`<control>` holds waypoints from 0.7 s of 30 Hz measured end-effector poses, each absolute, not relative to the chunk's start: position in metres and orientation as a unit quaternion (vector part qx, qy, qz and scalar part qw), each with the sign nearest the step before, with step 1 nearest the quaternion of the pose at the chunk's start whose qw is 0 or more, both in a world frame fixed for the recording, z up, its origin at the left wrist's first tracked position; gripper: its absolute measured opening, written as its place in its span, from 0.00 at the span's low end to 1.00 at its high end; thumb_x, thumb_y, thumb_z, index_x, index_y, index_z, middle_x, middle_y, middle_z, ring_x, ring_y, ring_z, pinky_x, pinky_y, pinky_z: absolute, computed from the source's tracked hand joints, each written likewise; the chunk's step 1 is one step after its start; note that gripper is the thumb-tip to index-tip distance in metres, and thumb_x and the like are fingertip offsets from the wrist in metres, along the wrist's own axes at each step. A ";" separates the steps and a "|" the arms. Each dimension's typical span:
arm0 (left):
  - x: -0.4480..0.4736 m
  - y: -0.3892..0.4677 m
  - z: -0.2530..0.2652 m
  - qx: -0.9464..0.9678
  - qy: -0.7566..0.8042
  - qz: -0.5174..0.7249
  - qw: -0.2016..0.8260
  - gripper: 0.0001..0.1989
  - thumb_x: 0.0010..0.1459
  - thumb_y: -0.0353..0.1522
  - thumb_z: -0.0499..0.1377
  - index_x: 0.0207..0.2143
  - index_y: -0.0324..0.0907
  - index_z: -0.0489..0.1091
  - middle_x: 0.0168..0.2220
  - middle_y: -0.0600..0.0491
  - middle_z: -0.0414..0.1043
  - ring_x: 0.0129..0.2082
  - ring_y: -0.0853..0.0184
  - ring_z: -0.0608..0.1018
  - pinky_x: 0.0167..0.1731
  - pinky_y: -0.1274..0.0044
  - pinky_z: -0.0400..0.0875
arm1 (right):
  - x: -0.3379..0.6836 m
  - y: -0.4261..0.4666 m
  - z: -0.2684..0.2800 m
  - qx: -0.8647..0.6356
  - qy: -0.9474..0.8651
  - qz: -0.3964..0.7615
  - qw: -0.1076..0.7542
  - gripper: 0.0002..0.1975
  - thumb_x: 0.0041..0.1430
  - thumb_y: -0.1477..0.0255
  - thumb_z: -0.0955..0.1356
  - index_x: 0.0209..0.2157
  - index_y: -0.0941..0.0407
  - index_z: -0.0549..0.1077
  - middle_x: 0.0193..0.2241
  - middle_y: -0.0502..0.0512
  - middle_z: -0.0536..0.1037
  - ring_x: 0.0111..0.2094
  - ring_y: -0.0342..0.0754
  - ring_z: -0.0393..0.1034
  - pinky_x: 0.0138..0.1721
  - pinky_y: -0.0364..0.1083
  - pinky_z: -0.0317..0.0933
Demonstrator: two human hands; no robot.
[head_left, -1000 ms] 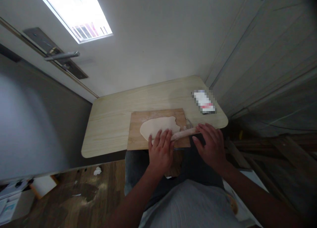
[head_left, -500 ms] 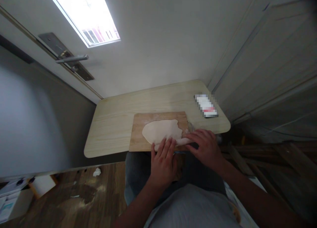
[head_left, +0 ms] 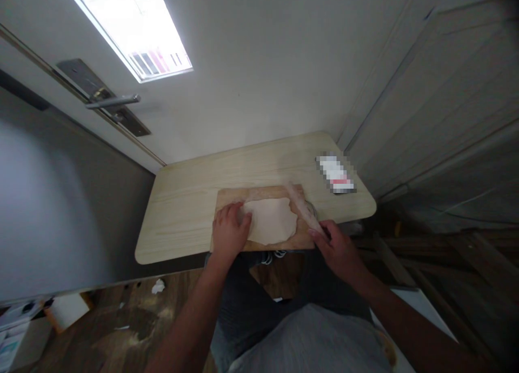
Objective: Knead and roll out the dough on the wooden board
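A flat sheet of rolled-out dough (head_left: 272, 221) with an uneven edge lies on a wooden cutting board (head_left: 261, 193). My left hand (head_left: 232, 230) is at the dough's left end, fingers bent and thumb over the dough, closed on that edge. Its fingertips are partly hidden. A slim, flour-dusted rolling pin (head_left: 300, 204) is held by its near end in my right hand (head_left: 334, 248). The pin slants up and away over the right side of the board, off the dough.
The board lies at the front edge of a pale wooden table (head_left: 182, 200). A blurred-out phone (head_left: 335, 173) rests at the table's right. Behind stands a white door with a metal handle (head_left: 113, 100). A metal ring (head_left: 311, 208) sits at the board's right side.
My left hand has moved from the rolling pin to the dough's left end. The pin has left the dough's near edge and swung to the right side, held only by my right hand.
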State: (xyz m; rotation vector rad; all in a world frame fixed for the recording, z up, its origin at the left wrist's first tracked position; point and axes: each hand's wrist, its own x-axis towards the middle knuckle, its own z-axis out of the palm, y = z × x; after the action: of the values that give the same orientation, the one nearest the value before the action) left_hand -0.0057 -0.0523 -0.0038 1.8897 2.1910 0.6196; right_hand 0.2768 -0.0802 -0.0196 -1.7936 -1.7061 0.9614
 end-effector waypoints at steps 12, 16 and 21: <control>-0.005 -0.011 0.017 0.609 0.728 0.071 0.306 0.19 0.49 0.48 0.64 0.34 0.42 0.76 0.33 0.48 0.77 0.31 0.60 0.77 0.29 0.74 0.62 | 0.270 -0.086 -0.033 -0.654 -0.609 0.376 0.247 0.18 0.62 0.54 0.62 0.43 0.54 0.66 0.35 0.56 0.78 0.36 0.53 0.75 0.36 0.47 0.63; 0.005 -0.011 0.024 0.630 0.697 0.099 0.327 0.19 0.46 0.42 0.67 0.38 0.41 0.76 0.35 0.49 0.78 0.32 0.62 0.77 0.30 0.75 0.63 | 0.269 -0.085 -0.035 -0.659 -0.605 0.374 0.244 0.18 0.60 0.54 0.64 0.44 0.53 0.66 0.36 0.57 0.79 0.37 0.54 0.76 0.35 0.47 0.63; 0.013 -0.007 0.024 0.631 0.667 0.083 0.387 0.16 0.44 0.38 0.67 0.35 0.39 0.78 0.32 0.49 0.79 0.30 0.62 0.77 0.28 0.75 0.63 | 0.269 -0.083 -0.039 -0.654 -0.600 0.388 0.248 0.18 0.61 0.54 0.63 0.44 0.53 0.65 0.34 0.56 0.78 0.36 0.54 0.76 0.34 0.46 0.62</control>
State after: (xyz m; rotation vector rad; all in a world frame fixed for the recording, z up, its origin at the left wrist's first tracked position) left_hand 0.0130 -0.0068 0.0243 1.6073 1.6975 0.2113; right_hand 0.2685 -0.0834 -0.0388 -1.7825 -1.6358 1.0564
